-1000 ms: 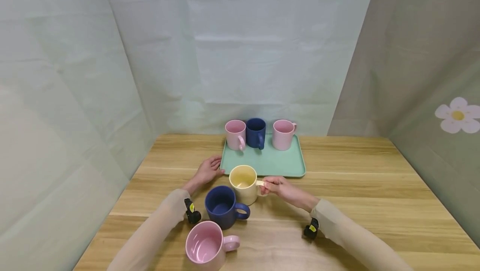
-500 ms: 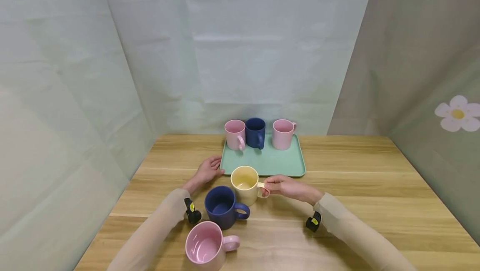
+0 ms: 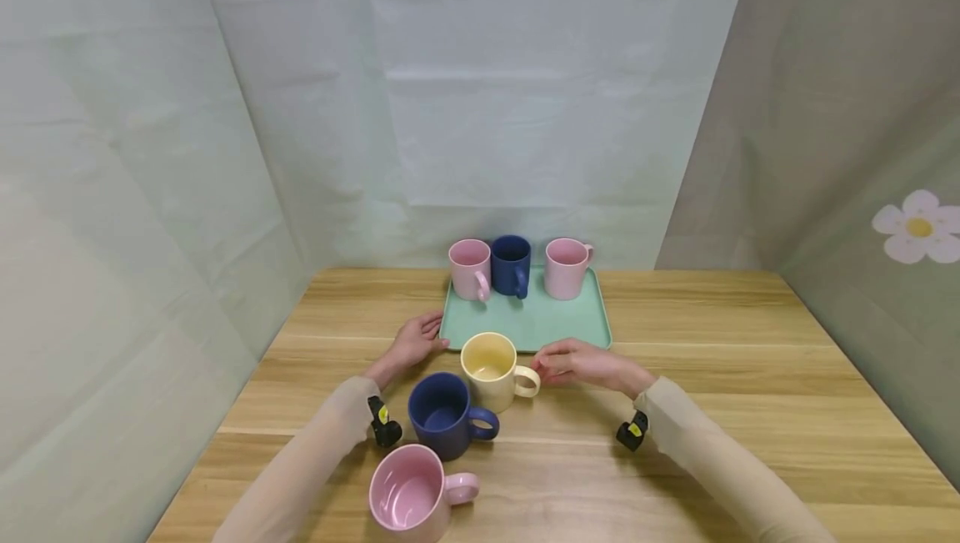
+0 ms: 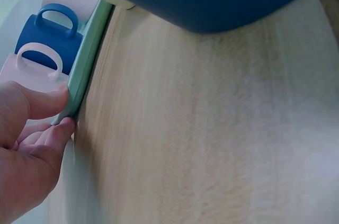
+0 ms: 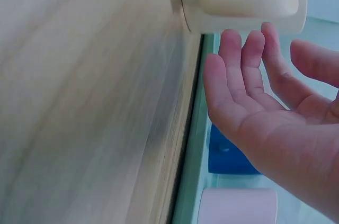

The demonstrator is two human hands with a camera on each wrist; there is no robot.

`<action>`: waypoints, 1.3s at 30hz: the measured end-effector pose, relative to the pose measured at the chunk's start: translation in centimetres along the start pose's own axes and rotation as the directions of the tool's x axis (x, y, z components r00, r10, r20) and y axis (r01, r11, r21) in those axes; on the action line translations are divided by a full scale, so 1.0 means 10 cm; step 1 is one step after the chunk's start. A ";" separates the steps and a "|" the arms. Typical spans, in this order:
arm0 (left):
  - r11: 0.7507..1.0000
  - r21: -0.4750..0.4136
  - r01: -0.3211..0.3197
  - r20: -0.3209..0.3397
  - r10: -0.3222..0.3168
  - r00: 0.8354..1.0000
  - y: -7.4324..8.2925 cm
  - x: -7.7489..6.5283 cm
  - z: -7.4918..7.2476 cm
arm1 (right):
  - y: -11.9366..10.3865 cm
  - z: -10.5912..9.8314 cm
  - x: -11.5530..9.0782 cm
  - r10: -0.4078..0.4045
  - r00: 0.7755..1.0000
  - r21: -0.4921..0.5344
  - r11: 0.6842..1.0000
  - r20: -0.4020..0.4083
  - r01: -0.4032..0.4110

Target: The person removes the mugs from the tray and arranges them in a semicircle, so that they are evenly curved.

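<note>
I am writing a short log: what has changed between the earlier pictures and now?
The right hand has let go of the handle of the yellow mug and moved a little right. The left hand still pinches the green tray. The front blue mug, front pink mug and the three mugs on the tray stay in place.

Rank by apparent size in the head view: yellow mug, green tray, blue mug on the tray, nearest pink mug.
Green tray
Nearest pink mug
Yellow mug
Blue mug on tray
True mug sizes unsure: nearness differs.
</note>
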State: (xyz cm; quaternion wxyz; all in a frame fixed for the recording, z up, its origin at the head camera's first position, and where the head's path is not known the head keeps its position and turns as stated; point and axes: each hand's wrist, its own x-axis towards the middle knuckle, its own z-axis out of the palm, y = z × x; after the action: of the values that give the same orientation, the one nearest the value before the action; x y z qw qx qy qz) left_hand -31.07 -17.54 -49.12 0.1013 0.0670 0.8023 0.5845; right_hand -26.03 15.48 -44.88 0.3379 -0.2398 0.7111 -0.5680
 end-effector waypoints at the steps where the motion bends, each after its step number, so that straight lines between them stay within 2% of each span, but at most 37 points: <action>1: 1.000 0.008 -0.004 0.004 0.004 1.000 0.00 0.00 0.00 | 0.00 -0.02 0.00 0.002 1.000 -0.006 1.000 -0.008 -0.002; 6: 1.000 0.010 -0.004 0.009 0.004 1.000 0.03 -0.01 -0.02 | -0.01 -0.12 0.02 0.006 0.998 -0.033 0.999 -0.061 -0.008; 10: 0.999 0.035 0.005 0.000 -0.005 1.000 0.06 -0.03 -0.03 | -0.05 -0.21 0.04 -0.006 0.995 -0.016 1.000 -0.104 0.005; 19: 0.992 0.122 0.025 -0.008 -0.024 1.000 0.10 0.00 -0.02 | -0.08 -0.39 0.09 0.048 0.971 0.142 0.990 -0.234 -0.014; 23: 0.991 0.133 0.031 -0.015 -0.029 0.999 0.13 0.00 -0.02 | -0.07 -0.48 0.12 0.048 0.955 0.160 0.987 -0.292 -0.001; 30: 0.990 0.136 0.032 -0.025 -0.028 0.999 0.13 -0.01 0.00 | -0.04 -0.61 0.17 0.083 0.915 0.171 0.985 -0.394 -0.016; 39: 0.992 0.122 0.029 -0.031 -0.026 0.999 0.13 0.01 0.01 | -0.07 -0.76 0.23 0.113 0.821 0.196 0.981 -0.560 -0.001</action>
State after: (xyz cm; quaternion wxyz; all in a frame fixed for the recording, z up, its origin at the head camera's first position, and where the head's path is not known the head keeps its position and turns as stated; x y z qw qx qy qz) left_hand -31.19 -17.01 -47.89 0.0933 0.0535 0.8389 0.5336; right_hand -33.34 18.53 -43.70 0.1485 -0.0055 0.7297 -0.6674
